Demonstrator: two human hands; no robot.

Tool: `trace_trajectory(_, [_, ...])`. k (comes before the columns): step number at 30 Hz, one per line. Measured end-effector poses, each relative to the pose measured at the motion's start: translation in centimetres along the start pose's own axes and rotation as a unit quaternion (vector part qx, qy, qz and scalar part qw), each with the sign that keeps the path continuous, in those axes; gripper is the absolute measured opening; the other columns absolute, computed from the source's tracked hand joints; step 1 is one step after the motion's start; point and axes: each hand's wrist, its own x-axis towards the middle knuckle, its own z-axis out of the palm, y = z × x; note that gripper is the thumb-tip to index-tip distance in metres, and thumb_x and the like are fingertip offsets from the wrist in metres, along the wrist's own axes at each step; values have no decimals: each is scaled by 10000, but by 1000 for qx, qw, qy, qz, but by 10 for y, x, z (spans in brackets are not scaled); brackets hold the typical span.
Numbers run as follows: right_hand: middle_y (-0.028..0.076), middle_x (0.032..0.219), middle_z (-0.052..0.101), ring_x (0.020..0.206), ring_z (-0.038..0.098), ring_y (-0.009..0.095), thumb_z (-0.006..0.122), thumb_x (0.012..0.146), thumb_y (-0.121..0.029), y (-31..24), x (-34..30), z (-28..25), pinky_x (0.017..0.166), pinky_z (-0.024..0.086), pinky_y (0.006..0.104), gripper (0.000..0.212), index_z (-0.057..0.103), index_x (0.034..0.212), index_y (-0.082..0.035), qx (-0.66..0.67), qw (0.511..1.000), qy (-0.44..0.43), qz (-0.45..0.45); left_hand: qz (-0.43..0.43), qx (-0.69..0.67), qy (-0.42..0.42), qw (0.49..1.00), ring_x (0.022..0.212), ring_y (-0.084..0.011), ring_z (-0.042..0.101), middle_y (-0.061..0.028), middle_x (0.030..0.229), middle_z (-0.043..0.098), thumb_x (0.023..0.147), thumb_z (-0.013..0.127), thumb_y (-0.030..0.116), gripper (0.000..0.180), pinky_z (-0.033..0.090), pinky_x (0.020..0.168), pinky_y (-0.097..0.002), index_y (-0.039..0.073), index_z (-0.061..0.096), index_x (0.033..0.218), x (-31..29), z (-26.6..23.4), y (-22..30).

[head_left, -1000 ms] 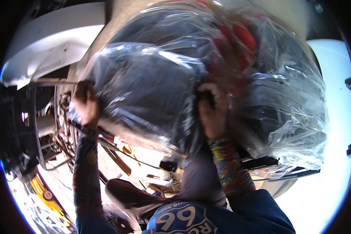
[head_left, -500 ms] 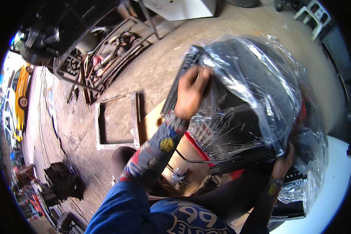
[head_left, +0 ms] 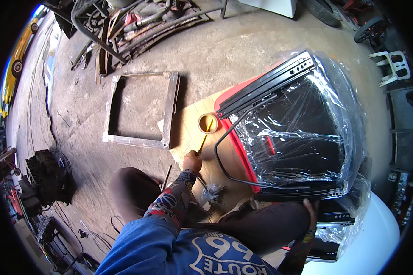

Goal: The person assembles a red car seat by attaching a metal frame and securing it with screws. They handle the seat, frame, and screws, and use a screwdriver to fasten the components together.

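A black seat point(head_left: 303, 160) with red edges, wrapped in clear plastic film, lies tilted by my right thigh. Black slide rails point(head_left: 270, 85) run along its two sides, and a bent black bar point(head_left: 217, 153) curves out on the left. My left hand point(head_left: 192, 161) is closed round a long thin tool with a yellow end point(head_left: 208, 130). That end overlaps a roll of tape point(head_left: 200, 123) on the cardboard; whether they touch, I cannot tell. My right hand point(head_left: 310, 214) grips the seat's near edge by the lower rail, fingers partly hidden.
Cardboard point(head_left: 183, 128) lies under the tape. A rectangular frame point(head_left: 173, 101) rests on the concrete floor at left. A small clear bag point(head_left: 211, 193) sits near my legs. Scrap metal point(head_left: 147, 27) is piled at the back, a white chair point(head_left: 392, 66) stands far right, dark machinery point(head_left: 48, 176) left.
My left hand has left the seat's far rail, come down toward me and taken hold of the yellow-ended tool. My right hand stays at the seat's near edge. The view has shifted.
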Motion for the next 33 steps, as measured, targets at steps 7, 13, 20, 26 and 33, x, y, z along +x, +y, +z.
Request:
trace_trajectory(7, [109,1349,537,1217,529,230,751,859,-207,41,16,21,1061,426,407,781,337,1503,-49,-30,999,8,-6,79,154,84,981,1047,-392,609,-160,1053,686,872,630,286,238,469,893,-549,94,696,996,-13,-7,36])
trace_trajectory(13, [116,1345,536,1215,530,232,747,861,-206,106,28,26,1056,433,411,761,350,1489,-42,-57,994,34,-84,162,-38,113,979,960,-350,612,-156,981,678,898,646,373,323,488,860,-448,69,705,992,5,-10,67])
trace_trajectory(20, [124,1341,536,1211,532,234,743,864,-205,153,33,27,1050,441,416,736,365,1473,-34,-75,983,49,-161,-112,-514,-300,796,611,-211,578,-29,668,551,929,537,697,593,531,690,-375,128,545,761,14,7,91])
trace_trajectory(26, [131,1337,535,1209,533,235,739,866,-205,181,33,26,1045,447,420,716,378,1459,-27,-71,975,64,-200,-171,-524,-191,812,385,-114,240,61,519,252,972,554,576,543,213,383,-301,225,347,612,8,13,104])
trace_trajectory(33, [143,1273,544,1151,554,238,668,909,-218,168,36,-17,954,515,422,563,444,1372,12,-59,952,135,-268,-134,-530,-268,793,423,-123,253,59,549,246,1015,483,565,500,231,431,-300,210,373,680,-47,-62,163])
